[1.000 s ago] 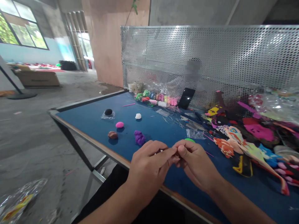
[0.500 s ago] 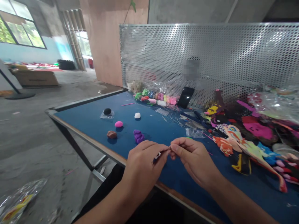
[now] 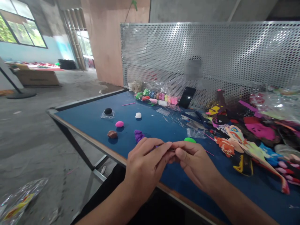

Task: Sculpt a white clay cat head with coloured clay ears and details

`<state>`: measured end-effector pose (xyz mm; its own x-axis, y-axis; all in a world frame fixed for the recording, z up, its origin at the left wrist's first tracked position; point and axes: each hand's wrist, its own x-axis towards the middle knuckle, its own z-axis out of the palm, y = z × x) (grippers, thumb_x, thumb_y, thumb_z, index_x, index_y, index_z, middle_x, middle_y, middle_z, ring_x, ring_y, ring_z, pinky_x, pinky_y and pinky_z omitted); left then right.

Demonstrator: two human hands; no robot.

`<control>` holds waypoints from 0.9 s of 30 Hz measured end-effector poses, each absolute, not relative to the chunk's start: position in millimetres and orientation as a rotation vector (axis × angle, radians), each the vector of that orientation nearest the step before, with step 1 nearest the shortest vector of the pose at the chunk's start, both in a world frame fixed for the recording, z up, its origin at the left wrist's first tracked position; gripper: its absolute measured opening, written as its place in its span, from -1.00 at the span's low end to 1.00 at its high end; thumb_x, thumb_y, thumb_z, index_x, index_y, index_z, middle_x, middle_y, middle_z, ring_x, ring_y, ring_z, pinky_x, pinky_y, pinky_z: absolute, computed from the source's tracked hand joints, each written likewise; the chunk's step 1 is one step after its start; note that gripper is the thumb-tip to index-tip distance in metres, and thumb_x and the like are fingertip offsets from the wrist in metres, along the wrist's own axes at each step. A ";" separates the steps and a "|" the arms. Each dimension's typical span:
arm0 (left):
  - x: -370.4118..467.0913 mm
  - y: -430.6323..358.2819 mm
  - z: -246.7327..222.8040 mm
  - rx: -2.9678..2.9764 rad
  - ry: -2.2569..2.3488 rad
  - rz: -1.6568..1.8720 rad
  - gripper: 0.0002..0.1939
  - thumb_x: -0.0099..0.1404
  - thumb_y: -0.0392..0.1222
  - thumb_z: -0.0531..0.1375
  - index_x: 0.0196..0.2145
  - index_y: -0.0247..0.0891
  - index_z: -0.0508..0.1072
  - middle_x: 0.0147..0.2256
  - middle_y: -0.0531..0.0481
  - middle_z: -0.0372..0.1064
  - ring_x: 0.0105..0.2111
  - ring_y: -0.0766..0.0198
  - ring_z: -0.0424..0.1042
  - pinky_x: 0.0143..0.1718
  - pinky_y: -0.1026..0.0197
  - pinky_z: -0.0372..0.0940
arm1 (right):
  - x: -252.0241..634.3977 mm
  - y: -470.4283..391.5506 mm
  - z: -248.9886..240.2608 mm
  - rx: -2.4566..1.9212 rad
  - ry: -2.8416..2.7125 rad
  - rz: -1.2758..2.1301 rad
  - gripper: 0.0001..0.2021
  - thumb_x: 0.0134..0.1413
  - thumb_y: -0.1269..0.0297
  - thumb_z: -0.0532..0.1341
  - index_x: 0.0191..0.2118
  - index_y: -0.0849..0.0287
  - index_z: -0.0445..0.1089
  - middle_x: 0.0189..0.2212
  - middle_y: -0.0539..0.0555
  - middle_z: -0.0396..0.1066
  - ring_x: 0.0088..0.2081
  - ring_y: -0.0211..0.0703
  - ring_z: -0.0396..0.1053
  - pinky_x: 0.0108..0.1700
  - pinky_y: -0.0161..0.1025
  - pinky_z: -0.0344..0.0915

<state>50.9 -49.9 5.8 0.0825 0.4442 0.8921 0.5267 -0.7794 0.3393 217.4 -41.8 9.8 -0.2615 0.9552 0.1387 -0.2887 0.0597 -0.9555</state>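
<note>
In the head view, you hold both hands together over the near edge of the bench (image 3: 89, 120), with the fingertips meeting. Your left hand (image 3: 142, 165) and your right hand (image 3: 199, 162) both pinch a small piece (image 3: 172, 150) between thumb and fingers; the fingers hide most of it, so its shape and colour can't be told. A fingertip grip from two sides probably suits something this slight, since a whole palm would squash it or cover it up. Just beyond your left knuckles sits a purple lump (image 3: 138, 135), partly covered, and a green lump (image 3: 190, 140) shows behind your right fingers. Farther to the left, a brown lump (image 3: 112, 134), a pink lump (image 3: 119, 124) and a white lump (image 3: 138, 115) lie apart from one another, perhaps so the colours don't rub off on each other. The black lump (image 3: 108, 111) rests on a clear wrapper (image 3: 110, 116), which likely guards it from the bench top. Your phone (image 3: 187, 97) stands tilted near the perforated screen (image 3: 159, 47), probably propped so you can see its face. Wrapped coloured packs (image 3: 153, 101) lie to its left, and a flat, colourful figure (image 3: 249, 148) lies among the pieces on the right, out of your hands' way.
</note>
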 end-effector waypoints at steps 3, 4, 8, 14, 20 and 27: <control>49.3 -49.8 6.3 -2.317 -1.097 -1.759 -0.90 0.29 -0.27 0.30 -0.23 -0.24 0.62 -0.32 0.02 0.53 -0.34 0.29 0.45 -0.27 0.21 0.37 | 218.9 -41.5 10.3 -0.819 -1.246 1.430 -0.82 -0.06 0.23 0.48 -0.32 0.12 0.57 -0.45 -0.01 0.56 -0.38 -0.28 0.48 -0.23 -0.32 0.40; 48.7 -50.0 6.7 -2.353 -1.117 -1.742 -0.91 0.29 -0.27 0.29 -0.26 -0.21 0.62 -0.33 0.04 0.54 -0.35 0.29 0.45 -0.29 0.22 0.36 | 219.0 -41.7 10.8 -0.824 -1.243 1.420 -0.84 -0.05 0.25 0.48 -0.34 0.12 0.54 -0.47 -0.03 0.54 -0.39 -0.30 0.47 -0.24 -0.34 0.38; 45.6 -51.4 8.4 -2.451 -1.154 -1.778 -0.90 0.28 -0.32 0.29 -0.31 -0.18 0.62 -0.35 0.09 0.54 -0.38 0.35 0.47 -0.32 0.29 0.36 | 218.0 -41.7 13.8 -0.811 -1.205 1.385 -0.81 -0.02 0.29 0.47 -0.36 0.11 0.44 -0.48 -0.08 0.50 -0.41 -0.32 0.45 -0.27 -0.35 0.38; 39.9 -52.7 13.1 -2.333 -1.147 -1.874 -0.90 0.26 -0.34 0.31 -0.26 -0.25 0.62 -0.32 0.04 0.55 -0.34 0.40 0.49 -0.27 0.37 0.37 | 218.5 -36.7 14.8 -0.852 -1.060 1.295 -0.80 -0.09 0.27 0.50 -0.40 0.14 0.48 -0.48 -0.07 0.49 -0.42 -0.32 0.45 -0.34 -0.38 0.40; 46.1 -49.5 5.8 -2.302 -0.942 -1.778 -0.80 0.26 -0.38 0.29 -0.16 -0.25 0.62 -0.22 -0.05 0.56 -0.31 0.26 0.45 -0.30 0.21 0.39 | 216.3 -40.4 10.3 -0.773 -1.152 1.446 -0.74 -0.08 0.08 0.48 -0.32 0.16 0.61 -0.47 0.05 0.55 -0.40 -0.21 0.49 -0.23 -0.21 0.48; 47.0 -48.4 7.9 -2.408 -1.012 -1.707 -0.91 0.31 -0.26 0.28 -0.24 -0.24 0.60 -0.33 0.03 0.55 -0.36 0.31 0.46 -0.29 0.23 0.36 | 219.0 -39.0 11.9 -0.775 -1.111 1.500 -0.75 -0.11 0.32 0.51 -0.33 0.12 0.45 -0.51 -0.06 0.54 -0.44 -0.28 0.49 -0.31 -0.33 0.43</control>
<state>47.0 -48.4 7.9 0.1910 0.4890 0.8511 0.5120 -0.7894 0.3386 219.0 -39.0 11.9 -0.2242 0.9707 0.0867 -0.3659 -0.0013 -0.9307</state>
